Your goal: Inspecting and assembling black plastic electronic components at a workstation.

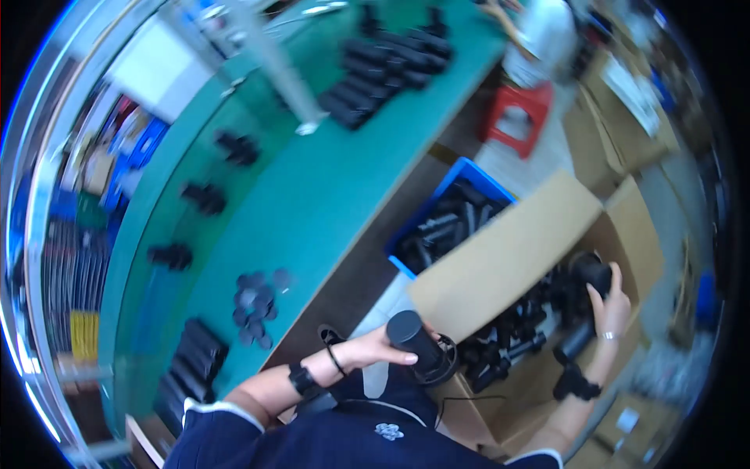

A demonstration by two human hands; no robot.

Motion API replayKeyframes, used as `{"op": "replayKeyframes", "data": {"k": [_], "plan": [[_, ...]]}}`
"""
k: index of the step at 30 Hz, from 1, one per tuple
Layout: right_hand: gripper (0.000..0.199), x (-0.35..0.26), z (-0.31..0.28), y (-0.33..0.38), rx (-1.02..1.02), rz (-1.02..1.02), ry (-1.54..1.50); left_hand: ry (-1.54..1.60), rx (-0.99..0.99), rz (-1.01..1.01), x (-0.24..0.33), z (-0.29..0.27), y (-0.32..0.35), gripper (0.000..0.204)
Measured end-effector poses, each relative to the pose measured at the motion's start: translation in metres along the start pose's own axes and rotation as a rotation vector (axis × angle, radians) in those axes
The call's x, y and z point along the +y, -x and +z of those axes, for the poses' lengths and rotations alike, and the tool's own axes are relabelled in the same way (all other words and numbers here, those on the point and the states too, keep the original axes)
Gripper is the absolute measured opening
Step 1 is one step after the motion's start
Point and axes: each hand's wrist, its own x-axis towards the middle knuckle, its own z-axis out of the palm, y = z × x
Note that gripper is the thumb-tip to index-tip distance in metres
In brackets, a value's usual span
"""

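My left hand (pixel 384 346) is closed around a black cylindrical part (pixel 422 344) with a flat round end and a wider rim at the other end, held in front of my body beside the box. Inside the open cardboard box (pixel 508 266), my right hand (pixel 614 306) grips another black cylindrical part (pixel 591 275) near the far right wall. Many black parts (pixel 508 336) lie jumbled below in that box. The lower end of the part in my right hand is hard to separate from the pieces around it.
A blue crate (pixel 466 166) of black parts stands beyond the box. Along the left runs a green workbench (pixel 289 211) carrying black discs (pixel 254 309), dark cylinders (pixel 191 359) and stacked black parts (pixel 383 70). Farther off are a red stool (pixel 519 117) and another person (pixel 543 39).
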Motion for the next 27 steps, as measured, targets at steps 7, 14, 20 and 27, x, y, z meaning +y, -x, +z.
{"op": "replayKeyframes", "data": {"k": [7,14,20,27], "plan": [[0.065,-0.261,-0.06,-0.021,0.034,-0.413,-0.13,0.046,0.273,0.215,0.026,-0.054,0.143,0.053],[0.069,-0.517,0.043,-0.028,-0.178,-0.582,-0.187,0.196,0.666,0.525,0.048,-0.099,0.313,0.048],[0.069,-0.641,0.065,-0.029,-0.299,-0.539,0.02,0.259,0.901,0.755,0.03,-0.143,0.425,0.049],[0.085,-0.626,0.05,-0.006,-0.289,-0.476,-0.039,0.392,1.001,0.846,0.012,-0.175,0.483,0.047]]}}
